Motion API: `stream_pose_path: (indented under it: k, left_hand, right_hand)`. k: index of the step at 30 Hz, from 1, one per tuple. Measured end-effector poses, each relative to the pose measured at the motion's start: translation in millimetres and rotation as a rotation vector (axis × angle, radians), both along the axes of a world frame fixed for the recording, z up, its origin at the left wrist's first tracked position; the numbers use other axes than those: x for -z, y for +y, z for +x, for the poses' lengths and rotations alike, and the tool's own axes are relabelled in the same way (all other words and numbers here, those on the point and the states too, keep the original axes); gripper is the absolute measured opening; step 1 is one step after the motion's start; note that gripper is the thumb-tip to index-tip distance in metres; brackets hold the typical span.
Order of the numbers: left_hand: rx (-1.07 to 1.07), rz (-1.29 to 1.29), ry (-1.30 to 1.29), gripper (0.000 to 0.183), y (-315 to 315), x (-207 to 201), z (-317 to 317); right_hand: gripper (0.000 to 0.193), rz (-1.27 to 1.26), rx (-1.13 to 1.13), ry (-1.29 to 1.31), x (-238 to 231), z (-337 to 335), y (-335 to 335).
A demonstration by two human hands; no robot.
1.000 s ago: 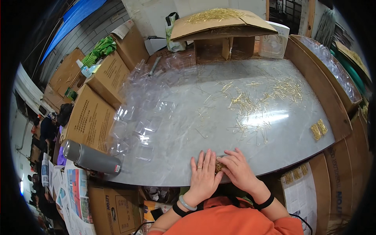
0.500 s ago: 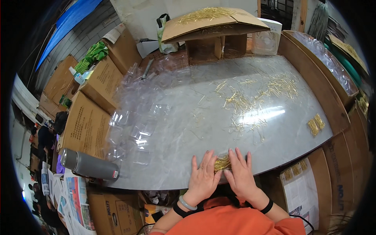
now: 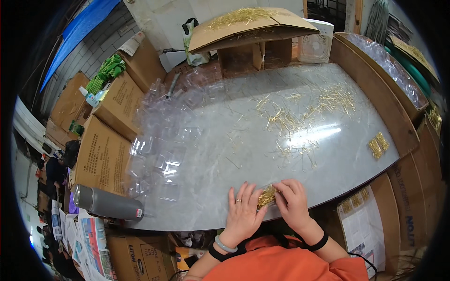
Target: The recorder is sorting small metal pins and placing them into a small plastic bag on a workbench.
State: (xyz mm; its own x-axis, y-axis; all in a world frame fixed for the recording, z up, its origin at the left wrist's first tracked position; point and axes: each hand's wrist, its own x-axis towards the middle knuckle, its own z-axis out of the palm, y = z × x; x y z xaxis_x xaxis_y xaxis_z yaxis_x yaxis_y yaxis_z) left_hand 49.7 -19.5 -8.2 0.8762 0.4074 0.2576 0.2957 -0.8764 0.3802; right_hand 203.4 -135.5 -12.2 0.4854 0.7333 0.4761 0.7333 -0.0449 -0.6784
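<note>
A small bundle of gold wire pins [image 3: 266,196] lies at the table's near edge, between my two hands. My left hand [image 3: 243,213] rests on the tabletop with its fingers stretched out, its thumb side against the bundle. The fingers of my right hand [image 3: 294,202] are bent and pinch the bundle's right end; some of that end is hidden under them. Farther off, many loose gold wire pins [image 3: 286,122] are strewn over the grey table [image 3: 211,154]. Two packed clumps of gold pins [image 3: 378,144] sit at the right edge.
Clear plastic boxes [image 3: 166,161] spread over the table's left side, beside a grey bottle [image 3: 110,202]. Cartons [image 3: 104,152] line the left. At the back stands a cardboard box [image 3: 253,30] with pins on top, next to a white fan [image 3: 315,43]. A long cardboard wall [image 3: 375,86] borders the right.
My right hand's fingers have gone from stretched out beside the bundle to bent and pinching its right end. My left hand has stayed nearly in place.
</note>
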Motion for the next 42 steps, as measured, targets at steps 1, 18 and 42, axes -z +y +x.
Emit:
stream_pose_path:
  k: [1, 18, 42]
  left_hand:
    - [-0.004, 0.008, 0.010, 0.054, 0, 0, 0]
    - [0.172, -0.408, -0.187, 0.087, 18, 3, -21]
    - [0.015, -0.106, -0.087, 0.076, 7, 0, 2]
  right_hand:
    - [0.040, 0.004, -0.015, -0.022, 0, -1, -1]
    - [0.073, -0.252, 0.034, -0.355, -7, -26, 3]
    - [0.073, -0.095, -0.103, 0.172, -7, 11, -20]
